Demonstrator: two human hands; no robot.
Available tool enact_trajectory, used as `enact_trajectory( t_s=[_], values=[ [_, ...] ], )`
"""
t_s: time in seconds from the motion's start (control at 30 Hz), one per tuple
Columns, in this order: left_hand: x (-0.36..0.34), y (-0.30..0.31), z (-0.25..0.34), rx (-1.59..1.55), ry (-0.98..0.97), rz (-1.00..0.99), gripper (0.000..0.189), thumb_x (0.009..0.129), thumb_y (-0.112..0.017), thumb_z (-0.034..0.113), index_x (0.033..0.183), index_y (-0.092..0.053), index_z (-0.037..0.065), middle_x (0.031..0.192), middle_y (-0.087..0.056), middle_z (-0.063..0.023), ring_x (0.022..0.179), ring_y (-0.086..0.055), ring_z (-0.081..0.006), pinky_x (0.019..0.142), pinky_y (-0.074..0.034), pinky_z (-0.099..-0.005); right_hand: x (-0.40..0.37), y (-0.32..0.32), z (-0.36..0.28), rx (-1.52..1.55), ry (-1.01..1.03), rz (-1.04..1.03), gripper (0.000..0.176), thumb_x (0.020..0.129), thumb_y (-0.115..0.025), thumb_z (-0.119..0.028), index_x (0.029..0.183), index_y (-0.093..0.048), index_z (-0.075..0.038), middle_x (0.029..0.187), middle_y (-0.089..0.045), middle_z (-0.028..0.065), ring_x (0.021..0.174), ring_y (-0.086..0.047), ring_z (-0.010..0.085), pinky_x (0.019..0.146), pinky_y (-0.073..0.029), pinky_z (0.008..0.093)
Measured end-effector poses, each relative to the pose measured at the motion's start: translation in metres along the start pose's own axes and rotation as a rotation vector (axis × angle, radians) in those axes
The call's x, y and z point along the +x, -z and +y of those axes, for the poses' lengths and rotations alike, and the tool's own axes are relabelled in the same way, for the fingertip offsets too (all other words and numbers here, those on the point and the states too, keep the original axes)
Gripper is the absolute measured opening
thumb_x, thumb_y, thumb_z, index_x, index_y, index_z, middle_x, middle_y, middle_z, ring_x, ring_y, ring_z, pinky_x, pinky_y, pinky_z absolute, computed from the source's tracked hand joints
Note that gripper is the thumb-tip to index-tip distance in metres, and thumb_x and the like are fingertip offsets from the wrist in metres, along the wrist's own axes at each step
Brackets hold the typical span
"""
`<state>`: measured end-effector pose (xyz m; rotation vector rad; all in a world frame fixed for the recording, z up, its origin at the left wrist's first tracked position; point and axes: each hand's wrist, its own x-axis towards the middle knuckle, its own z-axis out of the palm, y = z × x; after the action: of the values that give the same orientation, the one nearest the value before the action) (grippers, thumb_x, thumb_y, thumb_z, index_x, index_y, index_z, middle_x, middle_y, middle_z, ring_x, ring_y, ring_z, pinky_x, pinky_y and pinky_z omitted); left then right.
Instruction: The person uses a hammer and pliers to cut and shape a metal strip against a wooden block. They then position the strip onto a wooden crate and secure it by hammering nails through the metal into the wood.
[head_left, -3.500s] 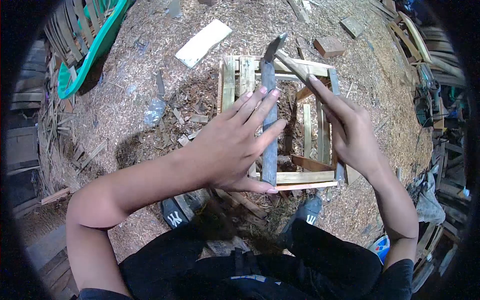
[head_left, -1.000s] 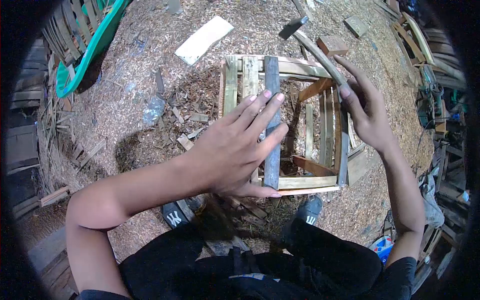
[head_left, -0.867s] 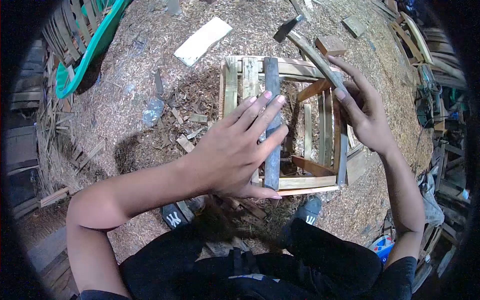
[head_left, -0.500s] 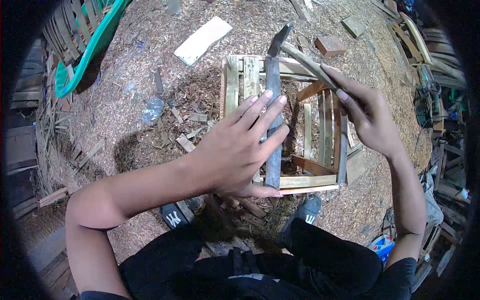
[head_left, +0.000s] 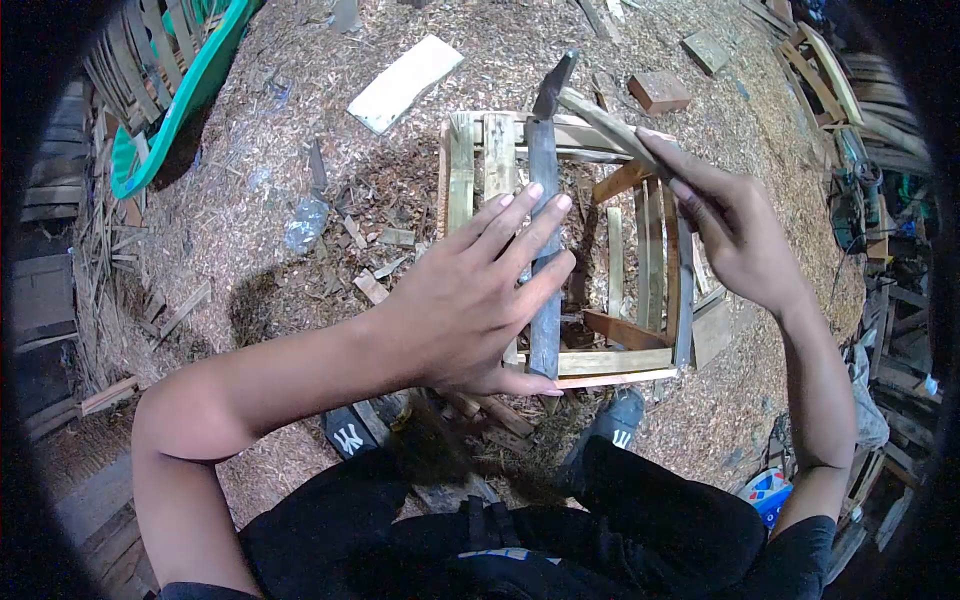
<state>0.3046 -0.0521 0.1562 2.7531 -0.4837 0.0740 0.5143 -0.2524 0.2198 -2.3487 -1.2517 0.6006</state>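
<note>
A slatted wooden crate stands on the ground in front of me. Across it lies a grey wooden slat, running away from me. My left hand rests over this slat with its fingers spread, the thumb at the slat's near end. In my right hand is a hammer, gripped by its wooden handle. The hammer's dark metal head is at the far end of the grey slat; whether it touches cannot be made out. Pale slats lie to the left of the grey one.
Wood shavings cover the ground. A pale board and a reddish block lie beyond the crate. A green curved container holding wood strips is at the upper left. Scrap wood is piled along the right. My shoes are close to the crate.
The hammer and the grey slat's far end have shifted very slightly. Both hands stay nearly in the same place.
</note>
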Motion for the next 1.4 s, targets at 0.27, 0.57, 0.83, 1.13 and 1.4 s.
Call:
enact_trajectory(
  t_s=[0.27,0.57,0.83,1.13,1.4],
  values=[
    [-0.001,0.000,0.000,-0.002,-0.010,0.005,0.108,0.077,-0.063,0.086,0.135,-0.060,-0.005,0.159,-0.036,-0.0330,0.150,-0.032,-0.0484,0.126,-0.026,-0.0534,-0.003,-0.014,0.011,-0.044,0.192,0.085,0.054,0.099,-0.056,0.006,0.149,-0.059,-0.013,0.118,-0.073,0.0236,0.086,-0.075,0.0203,0.077,-0.057,0.0378],
    [-0.001,0.003,-0.002,-0.019,-0.016,-0.022,0.111,0.075,-0.066,0.086,0.136,-0.058,-0.006,0.159,-0.035,-0.0331,0.151,-0.032,-0.0490,0.126,-0.027,-0.0537,-0.014,-0.029,0.028,-0.035,0.354,0.255,0.070,0.089,-0.061,0.010,0.153,-0.056,-0.017,0.083,-0.067,0.0190,0.064,-0.065,0.0233,0.064,-0.053,0.0393],
    [-0.001,0.005,-0.002,0.005,-0.012,-0.038,0.111,0.074,-0.066,0.086,0.136,-0.059,-0.006,0.159,-0.035,-0.0330,0.149,-0.035,-0.0493,0.123,-0.031,-0.0542,-0.009,-0.021,0.051,-0.441,0.544,0.173,0.082,0.077,-0.072,-0.002,0.150,-0.058,-0.038,0.081,-0.062,0.0058,0.055,-0.062,0.0216,0.050,-0.057,0.0389],
    [-0.002,0.004,-0.002,0.036,-0.011,-0.035,0.107,0.077,-0.066,0.083,0.136,-0.060,-0.005,0.160,-0.035,-0.0317,0.141,-0.044,-0.0483,0.121,-0.036,-0.0514,0.007,-0.019,0.058,-0.467,0.586,0.206,0.077,0.081,-0.072,-0.005,0.149,-0.058,-0.039,0.089,-0.064,0.0058,0.067,-0.067,0.0258,0.060,-0.059,0.0408],
    [-0.001,0.003,-0.002,0.027,-0.023,-0.008,0.107,0.077,-0.066,0.083,0.136,-0.060,-0.006,0.160,-0.035,-0.0320,0.148,-0.037,-0.0481,0.122,-0.034,-0.0520,0.008,-0.016,0.055,-0.460,0.551,0.157,0.079,0.077,-0.071,-0.001,0.147,-0.060,-0.036,0.098,-0.069,0.0087,0.073,-0.070,0.0305,0.064,-0.061,0.0420]
  ],
)
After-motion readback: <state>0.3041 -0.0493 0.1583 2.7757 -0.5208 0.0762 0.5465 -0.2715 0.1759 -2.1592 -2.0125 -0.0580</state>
